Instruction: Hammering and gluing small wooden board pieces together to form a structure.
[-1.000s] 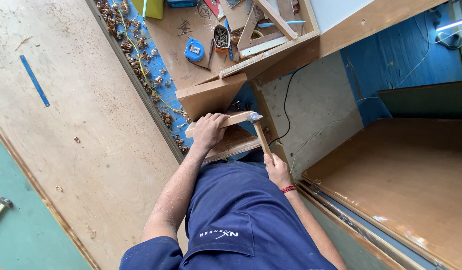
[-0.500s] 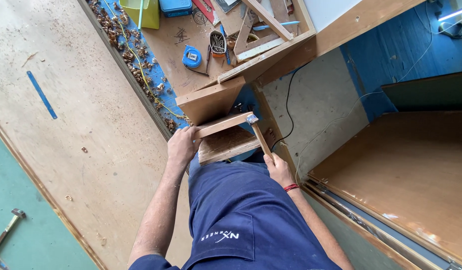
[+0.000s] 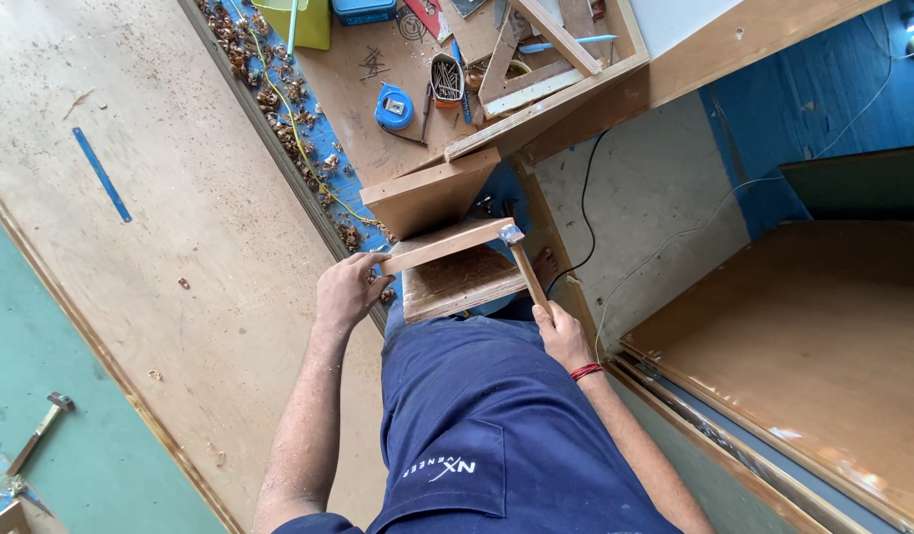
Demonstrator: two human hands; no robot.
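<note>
Already the wooden board frame (image 3: 447, 242) stands partly joined at the person's knees: the left hand (image 3: 346, 292) clamps its upper board's end, the right hand (image 3: 561, 334) is closed on a hammer (image 3: 521, 267) whose head touches the corner (nailing seems unfinished). Beyond the frame lie a blue tape measure (image 3: 394, 107) and a nail tin (image 3: 445, 79).

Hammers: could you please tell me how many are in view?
2. One hammer is in the right hand, its head against the wooden board that the left hand steadies. A second hammer lies on the green floor, lower left. Others may be hidden.
</note>
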